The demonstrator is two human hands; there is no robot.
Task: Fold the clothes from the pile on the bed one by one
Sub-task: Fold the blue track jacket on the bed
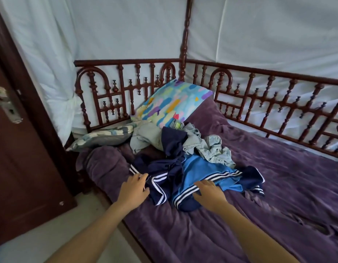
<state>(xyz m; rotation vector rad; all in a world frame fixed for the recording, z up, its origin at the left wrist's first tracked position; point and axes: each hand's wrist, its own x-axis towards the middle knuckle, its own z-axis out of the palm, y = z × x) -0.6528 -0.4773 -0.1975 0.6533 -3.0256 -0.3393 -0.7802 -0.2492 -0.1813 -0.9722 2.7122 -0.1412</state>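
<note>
Our purple bed (pixel 278 177) carries the pile of clothes (pixel 208 147) just in front of the patterned pillow (pixel 174 103). Farthest from that pillow lies the navy-and-blue striped garment (pixel 200 168). We judge it soft, light and limp, so best pinched at its white-striped hems. Our left hand (pixel 133 188) and right hand (pixel 210 192) rest on it, fingers spread, grasping nothing.
</note>
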